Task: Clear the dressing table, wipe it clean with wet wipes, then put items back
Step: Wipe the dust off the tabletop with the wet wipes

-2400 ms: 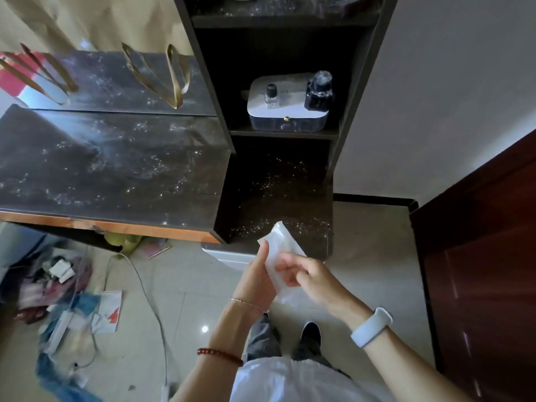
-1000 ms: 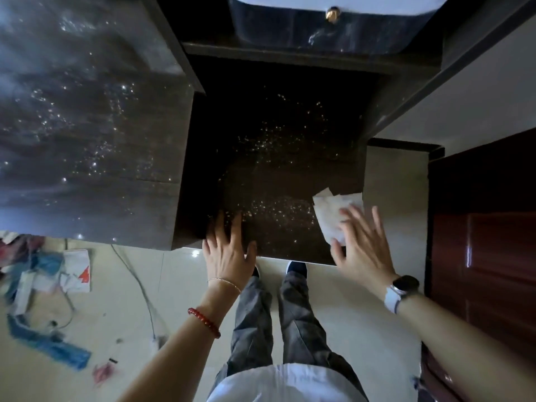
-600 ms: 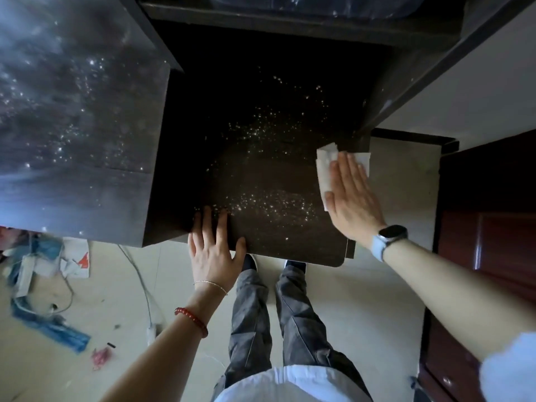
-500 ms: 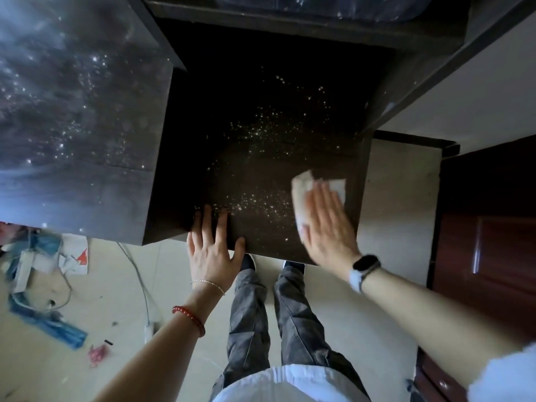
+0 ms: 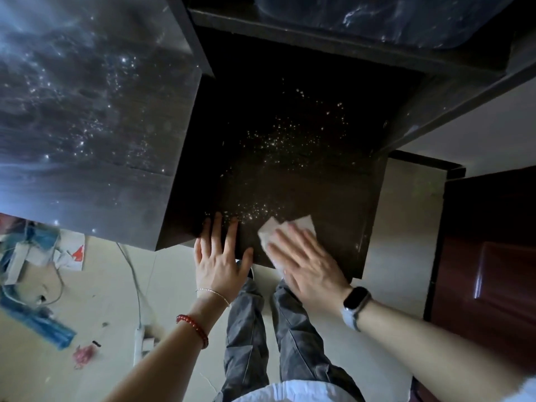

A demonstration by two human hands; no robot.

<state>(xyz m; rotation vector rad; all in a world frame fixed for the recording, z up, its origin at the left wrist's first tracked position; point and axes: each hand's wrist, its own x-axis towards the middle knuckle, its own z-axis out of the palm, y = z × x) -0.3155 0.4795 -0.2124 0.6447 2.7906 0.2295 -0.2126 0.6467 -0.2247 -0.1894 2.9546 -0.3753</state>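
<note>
Wet wipe (image 5: 285,227) sits lower centre of frame, flat on the dark lower surface of the desk (image 5: 333,198), right at its near edge. Right hand (image 5: 304,256) lies on top of it with fingers straight, palm pressing down, nothing gripped. Only the wipe's far corners show past the fingertips. Left hand (image 5: 220,256) is also flat with fingers spread, braced on the same near edge just left of the wipe, holding nothing.

Judged risks from here:
- The white specks (image 5: 275,140) are scattered across mid-frame, and another patch lies just beyond the wipe. A stroke toward the body would likely push them off the edge onto the trousers (image 5: 278,329) and the floor (image 5: 101,314), not lift them.
- The wipe is pinned by palm pressure only. On a fast pass it could bunch or slide out from under the hand, leaving bare skin smearing the surface.
- The heel of the right hand already overhangs the edge, so part of the wipe may lose contact and miss the front strip.
- The left hand covers a strip of edge with specks right at its fingertips. That patch goes uncleaned unless the hand shifts.
- The back of the recess, under the shelf (image 5: 319,44) at top of frame, is dark. Missed specks there would be hard to spot.
- One wipe may load up before the raised glossy top (image 5: 87,111) at upper left gets done.
</note>
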